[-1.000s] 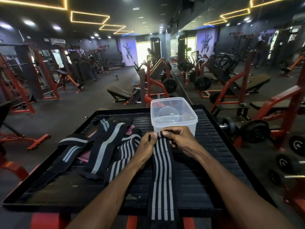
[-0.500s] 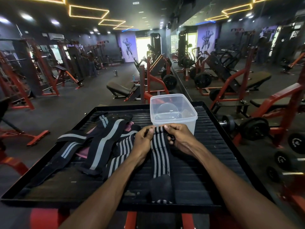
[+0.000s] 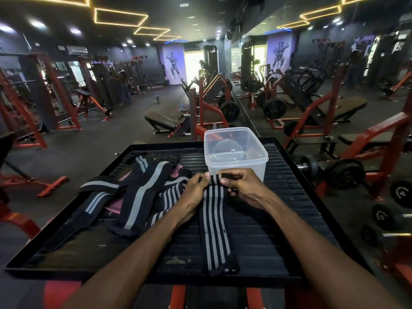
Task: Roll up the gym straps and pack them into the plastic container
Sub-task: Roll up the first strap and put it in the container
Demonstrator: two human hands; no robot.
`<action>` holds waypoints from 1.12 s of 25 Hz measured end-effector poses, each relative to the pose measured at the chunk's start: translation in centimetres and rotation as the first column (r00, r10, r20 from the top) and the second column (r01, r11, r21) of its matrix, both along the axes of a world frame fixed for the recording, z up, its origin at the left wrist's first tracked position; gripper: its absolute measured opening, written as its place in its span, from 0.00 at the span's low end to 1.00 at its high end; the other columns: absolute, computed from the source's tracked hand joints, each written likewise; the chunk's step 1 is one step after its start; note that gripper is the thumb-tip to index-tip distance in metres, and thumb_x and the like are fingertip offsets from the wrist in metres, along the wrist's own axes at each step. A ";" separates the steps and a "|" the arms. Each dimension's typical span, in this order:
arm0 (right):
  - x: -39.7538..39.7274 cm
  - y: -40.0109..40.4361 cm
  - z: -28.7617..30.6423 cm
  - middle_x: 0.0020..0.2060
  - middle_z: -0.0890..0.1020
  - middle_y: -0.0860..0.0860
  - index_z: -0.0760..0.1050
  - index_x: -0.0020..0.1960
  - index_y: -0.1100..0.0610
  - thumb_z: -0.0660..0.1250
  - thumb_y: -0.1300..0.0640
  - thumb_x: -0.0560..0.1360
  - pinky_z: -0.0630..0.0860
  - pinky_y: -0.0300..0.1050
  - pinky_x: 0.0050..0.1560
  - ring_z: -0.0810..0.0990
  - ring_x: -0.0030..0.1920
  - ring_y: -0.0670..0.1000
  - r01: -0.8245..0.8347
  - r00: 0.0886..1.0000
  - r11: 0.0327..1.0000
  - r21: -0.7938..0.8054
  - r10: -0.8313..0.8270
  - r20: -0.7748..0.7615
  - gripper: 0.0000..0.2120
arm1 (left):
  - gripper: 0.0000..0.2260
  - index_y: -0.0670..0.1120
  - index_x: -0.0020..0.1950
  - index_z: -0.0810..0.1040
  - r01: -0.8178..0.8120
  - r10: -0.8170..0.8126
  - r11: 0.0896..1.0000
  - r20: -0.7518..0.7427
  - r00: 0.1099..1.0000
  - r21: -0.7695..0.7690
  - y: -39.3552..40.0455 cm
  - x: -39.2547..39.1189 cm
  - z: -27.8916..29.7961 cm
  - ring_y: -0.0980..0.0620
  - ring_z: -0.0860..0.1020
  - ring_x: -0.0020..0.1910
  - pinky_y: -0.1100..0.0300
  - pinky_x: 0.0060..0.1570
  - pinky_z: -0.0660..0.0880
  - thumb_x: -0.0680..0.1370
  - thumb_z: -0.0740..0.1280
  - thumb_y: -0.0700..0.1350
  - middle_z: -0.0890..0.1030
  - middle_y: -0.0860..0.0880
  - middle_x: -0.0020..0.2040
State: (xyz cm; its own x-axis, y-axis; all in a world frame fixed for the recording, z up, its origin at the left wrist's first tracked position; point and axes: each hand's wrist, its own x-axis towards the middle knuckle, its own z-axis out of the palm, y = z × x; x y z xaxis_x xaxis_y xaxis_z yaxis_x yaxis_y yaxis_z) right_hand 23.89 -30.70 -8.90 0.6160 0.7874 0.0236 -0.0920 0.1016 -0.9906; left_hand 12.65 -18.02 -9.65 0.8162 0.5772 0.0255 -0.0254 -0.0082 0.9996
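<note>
In the head view, a black gym strap [image 3: 214,228] with grey lengthwise stripes lies flat on the ribbed black tabletop [image 3: 278,230], just on the near side of the clear plastic container [image 3: 236,157]. Its long axis runs from the container straight toward the person, and its near end stops close to the tabletop's near edge. The far end sits almost against the container's near wall, and there both hands hold it. The left hand [image 3: 196,186] pinches the strap's left edge with thumb and curled fingers, its grip clamped on the fabric. The right hand [image 3: 243,188] grips the right edge the same way, fingers curled over the end. To the left of the container, a loose pile of other straps [image 3: 133,192] lies spread, black with grey stripes, with something pink beneath.
</note>
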 end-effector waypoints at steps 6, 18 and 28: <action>-0.3 -0.6 0.4 0.44 0.86 0.55 0.83 0.55 0.62 0.72 0.63 0.75 0.79 0.46 0.38 0.82 0.40 0.49 -0.065 0.997 0.998 -0.017 0.065 -0.042 0.10 | 0.08 0.43 0.51 0.82 0.032 -0.026 0.999 0.158 0.987 -0.033 0.4 -1.0 -0.4 0.50 0.82 0.52 0.58 0.55 0.79 0.80 0.64 0.34 0.85 0.46 0.49; -0.5 -0.4 0.6 0.42 0.82 0.58 0.79 0.54 0.64 0.70 0.68 0.76 0.76 0.39 0.29 0.82 0.33 0.46 0.028 1.000 0.999 -0.041 -0.027 0.015 0.08 | 0.10 0.44 0.61 0.80 0.114 -0.122 0.989 0.085 0.989 0.095 0.4 -1.6 -0.7 0.46 0.83 0.59 0.49 0.63 0.76 0.81 0.66 0.44 0.86 0.45 0.56; -0.3 -0.8 1.2 0.41 0.81 0.54 0.79 0.57 0.67 0.72 0.72 0.72 0.71 0.29 0.28 0.78 0.27 0.38 0.045 0.985 0.999 -0.010 -0.043 0.166 0.14 | 0.10 0.45 0.54 0.82 -0.011 0.011 1.000 0.001 1.000 0.016 -0.3 -0.8 0.5 0.48 0.85 0.51 0.54 0.55 0.80 0.81 0.66 0.50 0.87 0.46 0.49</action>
